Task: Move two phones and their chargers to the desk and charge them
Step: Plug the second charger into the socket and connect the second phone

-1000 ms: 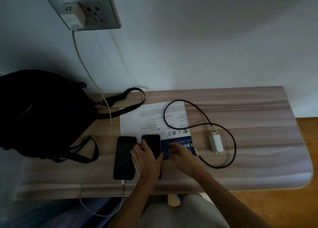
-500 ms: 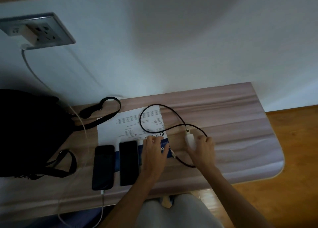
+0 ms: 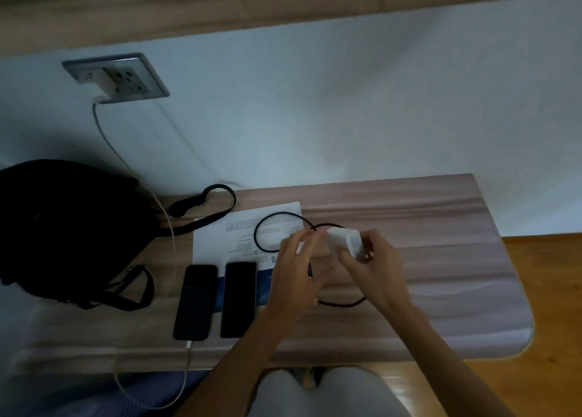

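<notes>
The right hand (image 3: 374, 259) has lifted the white charger plug (image 3: 345, 241) off the worktop (image 3: 441, 259) and grips it. The left hand (image 3: 294, 265) now pinches its black cable (image 3: 267, 224). Both phones (image 3: 195, 301) lie side by side, unmoved.

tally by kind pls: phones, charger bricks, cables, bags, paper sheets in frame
Phones: 2
Charger bricks: 2, one in the wall socket, one in the right hand
Cables: 2, white, black
Bags: 1
Paper sheets: 1
Total: 8
</notes>
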`<move>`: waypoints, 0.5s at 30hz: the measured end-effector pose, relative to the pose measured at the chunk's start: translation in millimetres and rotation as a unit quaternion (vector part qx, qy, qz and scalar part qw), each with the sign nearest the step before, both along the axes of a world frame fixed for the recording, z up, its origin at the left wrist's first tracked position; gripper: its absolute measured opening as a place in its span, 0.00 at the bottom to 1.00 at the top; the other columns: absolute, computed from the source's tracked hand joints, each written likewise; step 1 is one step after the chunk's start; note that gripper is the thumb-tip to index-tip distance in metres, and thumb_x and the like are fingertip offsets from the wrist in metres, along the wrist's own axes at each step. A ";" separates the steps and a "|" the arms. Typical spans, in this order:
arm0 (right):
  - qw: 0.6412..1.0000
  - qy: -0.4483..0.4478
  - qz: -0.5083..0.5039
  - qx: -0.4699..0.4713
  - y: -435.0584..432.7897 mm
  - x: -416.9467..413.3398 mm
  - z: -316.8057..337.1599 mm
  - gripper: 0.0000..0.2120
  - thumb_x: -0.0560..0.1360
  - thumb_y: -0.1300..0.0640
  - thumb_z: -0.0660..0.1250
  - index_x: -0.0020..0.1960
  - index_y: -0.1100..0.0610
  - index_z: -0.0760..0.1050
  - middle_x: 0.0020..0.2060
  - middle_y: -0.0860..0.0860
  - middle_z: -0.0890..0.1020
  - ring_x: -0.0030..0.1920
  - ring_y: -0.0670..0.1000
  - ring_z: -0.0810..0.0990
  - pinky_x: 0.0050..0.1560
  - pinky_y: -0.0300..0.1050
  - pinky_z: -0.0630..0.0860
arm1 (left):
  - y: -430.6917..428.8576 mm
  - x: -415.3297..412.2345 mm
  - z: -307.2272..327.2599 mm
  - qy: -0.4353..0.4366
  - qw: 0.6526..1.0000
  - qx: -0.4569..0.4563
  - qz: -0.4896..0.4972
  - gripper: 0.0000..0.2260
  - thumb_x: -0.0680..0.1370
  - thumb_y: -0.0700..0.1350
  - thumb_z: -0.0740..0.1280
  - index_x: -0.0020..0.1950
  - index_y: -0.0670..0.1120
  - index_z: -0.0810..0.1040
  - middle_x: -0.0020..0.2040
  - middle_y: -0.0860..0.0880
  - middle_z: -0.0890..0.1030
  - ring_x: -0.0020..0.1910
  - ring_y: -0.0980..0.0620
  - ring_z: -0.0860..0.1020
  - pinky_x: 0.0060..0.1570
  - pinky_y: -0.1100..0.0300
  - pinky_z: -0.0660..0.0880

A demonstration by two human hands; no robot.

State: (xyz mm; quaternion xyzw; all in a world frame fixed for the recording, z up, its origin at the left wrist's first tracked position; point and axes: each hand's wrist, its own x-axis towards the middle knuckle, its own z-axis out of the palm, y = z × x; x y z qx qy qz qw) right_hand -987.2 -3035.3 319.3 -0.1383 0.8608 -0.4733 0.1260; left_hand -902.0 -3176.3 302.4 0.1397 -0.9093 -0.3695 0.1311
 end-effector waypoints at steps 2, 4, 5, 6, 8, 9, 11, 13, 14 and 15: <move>0.999 0.047 0.019 -0.019 -10.4 -0.2 20.8 0.11 0.72 0.49 0.74 0.49 0.43 0.72 0.39 0.35 0.77 0.43 0.32 0.78 0.36 0.28 0.76 | -2.7 -1.0 12.9 0.042 0.999 0.002 0.021 0.27 0.73 0.47 0.76 0.71 0.43 0.75 0.68 0.43 0.75 0.68 0.49 0.71 0.65 0.63 0.68; 0.995 0.068 0.041 -0.052 -22.3 1.2 39.1 0.10 0.73 0.46 0.72 0.51 0.44 0.74 0.39 0.34 0.78 0.45 0.30 0.78 0.36 0.25 0.74 | -5.6 -2.8 25.2 0.076 0.996 0.002 0.046 0.27 0.73 0.46 0.76 0.71 0.43 0.74 0.68 0.43 0.76 0.68 0.50 0.71 0.66 0.72 0.63; 0.994 0.067 0.049 -0.070 -28.9 2.1 47.2 0.10 0.73 0.44 0.72 0.52 0.44 0.75 0.40 0.35 0.79 0.45 0.32 0.78 0.37 0.26 0.75 | -7.6 -4.1 31.4 0.086 0.995 0.007 0.058 0.27 0.74 0.45 0.75 0.71 0.43 0.74 0.68 0.44 0.76 0.68 0.50 0.72 0.66 0.73 0.63; 0.993 0.063 0.053 -0.089 -35.4 3.1 54.7 0.11 0.73 0.43 0.71 0.53 0.45 0.76 0.41 0.37 0.80 0.45 0.33 0.79 0.38 0.27 0.75 | -10.4 -5.0 37.4 0.094 0.993 0.016 0.069 0.27 0.74 0.45 0.75 0.72 0.44 0.73 0.68 0.45 0.77 0.68 0.49 0.73 0.66 0.73 0.64; 0.989 0.052 0.053 -0.131 -48.8 4.1 68.2 0.14 0.73 0.42 0.72 0.55 0.47 0.78 0.45 0.40 0.82 0.45 0.38 0.81 0.40 0.30 0.77 | -19.5 -5.7 49.6 0.122 0.988 0.039 0.082 0.26 0.76 0.46 0.73 0.72 0.45 0.73 0.67 0.47 0.77 0.67 0.51 0.74 0.66 0.68 0.69; 0.985 0.046 0.059 -0.153 -55.5 4.1 74.3 0.16 0.72 0.43 0.73 0.57 0.48 0.79 0.46 0.41 0.83 0.46 0.40 0.81 0.40 0.31 0.78 | -26.4 -5.4 55.6 0.136 0.986 0.054 0.084 0.25 0.76 0.46 0.72 0.73 0.45 0.72 0.67 0.48 0.78 0.67 0.52 0.75 0.66 0.63 0.72; 0.978 0.036 0.088 -0.186 -70.3 3.8 85.6 0.19 0.71 0.45 0.75 0.59 0.50 0.79 0.49 0.42 0.82 0.47 0.43 0.81 0.42 0.32 0.77 | -43.8 -4.7 68.0 0.159 0.979 0.085 0.097 0.25 0.77 0.45 0.73 0.73 0.45 0.72 0.64 0.49 0.79 0.63 0.54 0.77 0.62 0.59 0.76; 0.970 0.037 0.129 -0.201 -88.6 5.2 95.5 0.20 0.72 0.47 0.75 0.61 0.50 0.78 0.51 0.43 0.81 0.51 0.44 0.81 0.45 0.32 0.77 | -63.8 -2.3 82.0 0.168 0.971 0.118 0.122 0.24 0.77 0.47 0.73 0.72 0.47 0.73 0.60 0.50 0.81 0.58 0.55 0.79 0.56 0.63 0.77; 0.966 0.043 0.145 -0.208 -98.6 6.9 99.4 0.19 0.73 0.48 0.74 0.62 0.50 0.78 0.53 0.44 0.81 0.53 0.45 0.81 0.47 0.33 0.77 | -73.4 -0.5 89.2 0.167 0.968 0.133 0.131 0.23 0.77 0.50 0.72 0.71 0.48 0.74 0.58 0.52 0.81 0.57 0.56 0.79 0.54 0.63 0.77; 0.963 0.049 0.156 -0.216 -109.4 9.0 102.6 0.19 0.75 0.50 0.72 0.64 0.51 0.77 0.56 0.45 0.81 0.55 0.44 0.80 0.49 0.34 0.77 | -83.2 1.4 95.9 0.164 0.966 0.146 0.136 0.22 0.78 0.53 0.70 0.70 0.50 0.76 0.56 0.53 0.82 0.55 0.56 0.80 0.53 0.61 0.78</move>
